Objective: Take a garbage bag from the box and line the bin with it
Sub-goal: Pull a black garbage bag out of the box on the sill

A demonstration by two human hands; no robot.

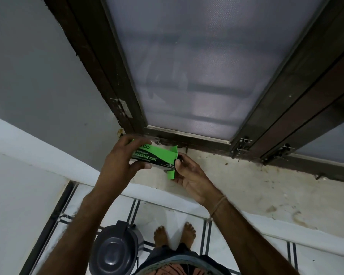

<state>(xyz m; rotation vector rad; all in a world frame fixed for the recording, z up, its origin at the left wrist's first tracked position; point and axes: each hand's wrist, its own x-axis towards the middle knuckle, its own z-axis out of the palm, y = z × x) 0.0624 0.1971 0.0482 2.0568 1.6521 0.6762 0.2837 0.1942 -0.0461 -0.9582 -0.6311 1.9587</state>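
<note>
Your L hand (125, 155) grips the green garbage bag box (157, 154) over the sill (246, 175), R hand (189, 175) pinches its open flap end, bin (115, 249) on floor (177, 217) below; bags prob light, thin, slippery, so pinch a loose edge.

Just beyond our fingers (182, 155) runs a stained window ledge (246, 185). Far beneath them, the tiled floor (167, 215) carries a lidded dark bin (115, 251) and our bare feet (161, 237).

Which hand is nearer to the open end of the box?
Right. The right hand is at the open end of the box, touching its flaps; the left hand grips the box toward the other end.
</note>
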